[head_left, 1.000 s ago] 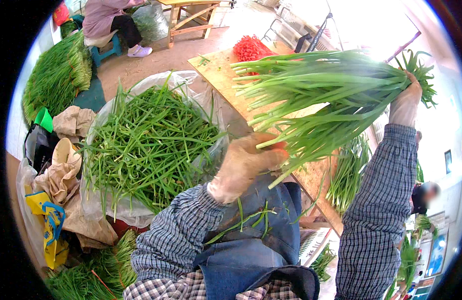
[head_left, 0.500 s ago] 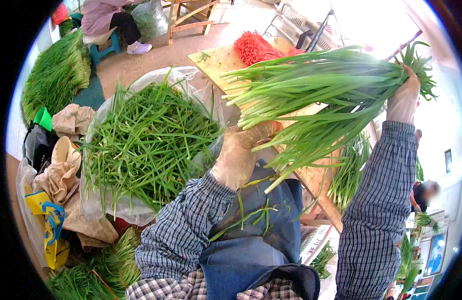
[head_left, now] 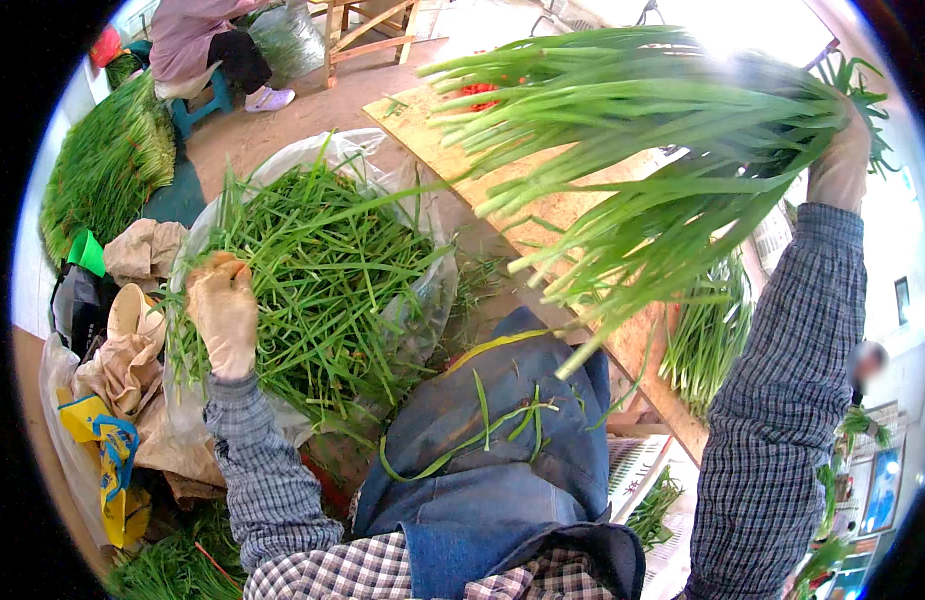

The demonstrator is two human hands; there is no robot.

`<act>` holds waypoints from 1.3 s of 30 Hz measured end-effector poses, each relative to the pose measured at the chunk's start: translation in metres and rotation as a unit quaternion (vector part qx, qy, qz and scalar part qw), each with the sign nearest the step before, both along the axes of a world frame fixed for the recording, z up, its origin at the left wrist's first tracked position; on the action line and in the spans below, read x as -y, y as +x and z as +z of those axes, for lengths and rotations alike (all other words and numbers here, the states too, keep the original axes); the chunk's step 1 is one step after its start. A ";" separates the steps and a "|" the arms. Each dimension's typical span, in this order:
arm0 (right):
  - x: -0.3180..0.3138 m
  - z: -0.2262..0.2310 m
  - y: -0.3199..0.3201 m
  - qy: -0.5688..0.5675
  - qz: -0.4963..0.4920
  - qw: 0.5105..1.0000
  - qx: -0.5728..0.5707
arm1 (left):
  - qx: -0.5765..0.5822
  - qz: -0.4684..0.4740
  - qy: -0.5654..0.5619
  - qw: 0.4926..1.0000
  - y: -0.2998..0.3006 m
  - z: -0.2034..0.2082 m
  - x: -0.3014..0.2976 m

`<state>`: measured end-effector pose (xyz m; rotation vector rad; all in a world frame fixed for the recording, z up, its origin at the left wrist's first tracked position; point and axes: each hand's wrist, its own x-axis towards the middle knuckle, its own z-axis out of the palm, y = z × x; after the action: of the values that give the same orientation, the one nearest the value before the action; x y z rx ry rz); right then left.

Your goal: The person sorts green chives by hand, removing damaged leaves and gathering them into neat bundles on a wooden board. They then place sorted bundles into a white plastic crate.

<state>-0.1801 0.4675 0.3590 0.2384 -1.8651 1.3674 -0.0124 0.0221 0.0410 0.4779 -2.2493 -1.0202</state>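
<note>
My right hand is closed around the leafy end of a large bunch of garlic chives, raised above the board with its pale cut ends fanning to the left. Over on the left, my left hand is at the near left side of a heap of loose green leaves in a clear plastic bag. Its fingers are curled together; whether a leaf is between them is hidden. Several stray leaves lie on the blue apron over my lap.
A wooden board at the right bears another chive bundle and red ties, partly covered by the bunch. Brown cloths and a yellow bag lie at the left. Stacked chives stand behind, near a seated person.
My left hand has left the bunch's cut ends and swung left to the leaf heap. My right hand has lifted the bunch slightly up and to the right.
</note>
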 end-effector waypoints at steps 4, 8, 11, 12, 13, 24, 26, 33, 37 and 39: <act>-0.006 0.017 0.007 0.145 -0.102 0.984 0.001 | -0.179 -0.167 0.151 0.958 -0.057 -0.006 -0.059; 0.017 0.017 0.013 0.167 -0.127 0.978 0.004 | -0.070 -0.453 0.291 0.840 -0.072 0.069 -0.157; 0.047 -0.002 0.020 0.116 -0.126 0.985 0.021 | -0.017 -0.567 0.601 0.563 -0.065 0.053 -0.191; 0.054 -0.009 0.025 0.090 -0.136 0.986 0.030 | -0.008 -0.583 0.662 0.471 -0.060 0.040 -0.203; 0.061 -0.015 0.031 0.046 -0.136 0.989 0.040 | -0.006 -0.594 0.700 0.396 -0.053 0.031 -0.210; 0.002 -0.160 -0.033 -0.413 0.037 0.900 0.136 | 0.134 -0.539 0.714 0.427 -0.018 -0.018 -0.185; -0.013 -0.177 -0.035 -0.368 -0.005 0.917 0.153 | 0.202 -0.477 0.690 0.506 -0.011 -0.002 -0.186; -0.057 -0.197 -0.027 0.421 -0.366 0.764 0.326 | 0.197 -0.355 0.611 0.679 0.007 0.031 -0.122; -0.140 -0.212 -0.050 0.401 -0.354 0.806 0.253 | 0.069 -0.209 0.448 0.866 0.007 0.031 -0.047; -0.099 -0.203 -0.036 0.415 -0.386 0.781 0.263 | 0.141 -0.125 0.069 0.980 0.010 0.020 -0.018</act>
<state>-0.2166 0.5662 0.1556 -0.5034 -2.5121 -0.0336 -0.0024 0.0402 0.0614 0.4266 -2.5499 -1.3129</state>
